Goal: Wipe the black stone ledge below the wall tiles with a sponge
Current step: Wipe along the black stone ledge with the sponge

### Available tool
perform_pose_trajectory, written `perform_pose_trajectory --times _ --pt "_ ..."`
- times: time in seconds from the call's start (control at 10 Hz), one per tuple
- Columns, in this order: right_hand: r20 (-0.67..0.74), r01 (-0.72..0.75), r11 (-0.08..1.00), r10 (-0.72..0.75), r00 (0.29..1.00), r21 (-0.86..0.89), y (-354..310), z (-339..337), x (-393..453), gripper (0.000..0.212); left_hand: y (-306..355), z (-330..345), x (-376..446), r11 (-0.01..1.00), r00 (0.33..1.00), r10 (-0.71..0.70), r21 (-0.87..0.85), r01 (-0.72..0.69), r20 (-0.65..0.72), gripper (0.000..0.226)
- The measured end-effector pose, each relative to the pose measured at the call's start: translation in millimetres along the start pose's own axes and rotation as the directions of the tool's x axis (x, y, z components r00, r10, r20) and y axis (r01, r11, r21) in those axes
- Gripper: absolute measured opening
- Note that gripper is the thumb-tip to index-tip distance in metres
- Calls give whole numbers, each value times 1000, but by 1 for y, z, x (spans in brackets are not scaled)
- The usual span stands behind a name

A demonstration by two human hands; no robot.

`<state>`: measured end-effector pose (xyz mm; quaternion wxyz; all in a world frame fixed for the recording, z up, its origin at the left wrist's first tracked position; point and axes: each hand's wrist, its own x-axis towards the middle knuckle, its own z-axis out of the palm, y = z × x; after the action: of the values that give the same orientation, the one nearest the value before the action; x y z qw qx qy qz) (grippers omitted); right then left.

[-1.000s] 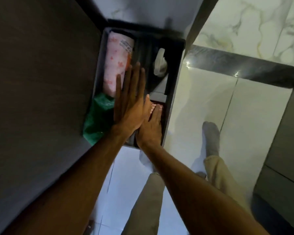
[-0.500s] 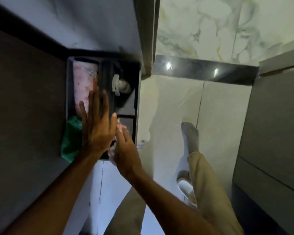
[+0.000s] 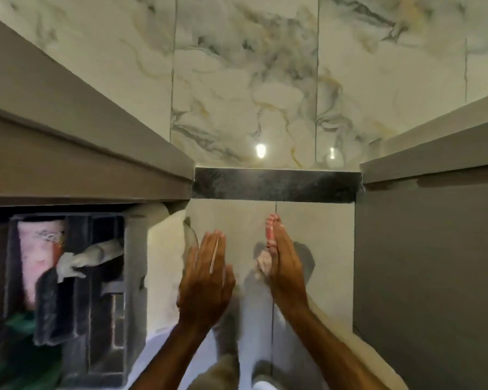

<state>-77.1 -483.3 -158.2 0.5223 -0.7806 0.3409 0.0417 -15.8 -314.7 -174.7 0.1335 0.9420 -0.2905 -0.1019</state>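
The black polished stone ledge runs as a horizontal band at about 12 o'clock from the hands, directly below the white marble-veined wall tiles and between a grey-brown cabinet at 9 o'clock and a dark grey cabinet at 3 o'clock. Two small light reflections sit on the tiles just above the ledge.

The person's left hand is raised in front of the pale tiled surface below the ledge, its fingers straight and held close together, palm turned inward, holding nothing visible. The right hand stands edge-on at 3 o'clock from the left hand and apart from it, fingers extended and together, pressing a thin pink sponge against the inner side of the fingers; the sponge's edge shows along the fingertips and a paler part near the palm. The sponge is below the ledge and not touching it.

At 9 o'clock from the left hand, an open dark drawer with dividers sits under the grey-brown cabinet. It holds a pink patterned roll, a white spray nozzle and a green cloth; this area is blurred.
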Motion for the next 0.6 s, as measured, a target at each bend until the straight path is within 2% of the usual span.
perform_pose_trajectory --times 0.1,0.2,0.3,0.4,0.5,0.6 --pt "-35 19 993 -24 999 -120 44 10 59 57 -8 79 28 993 969 -89 97 68 232 62" --pt "-19 68 986 -72 997 -155 103 54 125 60 -36 185 61 988 929 -130 126 91 347 72" --pt "49 140 977 -134 990 -158 167 106 180 63 -78 274 71 982 944 -178 109 153 278 72" --pt "147 211 958 -184 972 -197 208 139 216 56 -114 325 70 973 944 -212 146 180 251 73" --pt "172 375 842 -334 927 -387 243 172 248 51 -149 368 66 975 965 -196 138 174 172 70" --pt "49 451 727 -501 864 -518 250 197 273 53 -157 378 63 983 987 -141 128 130 76 69"
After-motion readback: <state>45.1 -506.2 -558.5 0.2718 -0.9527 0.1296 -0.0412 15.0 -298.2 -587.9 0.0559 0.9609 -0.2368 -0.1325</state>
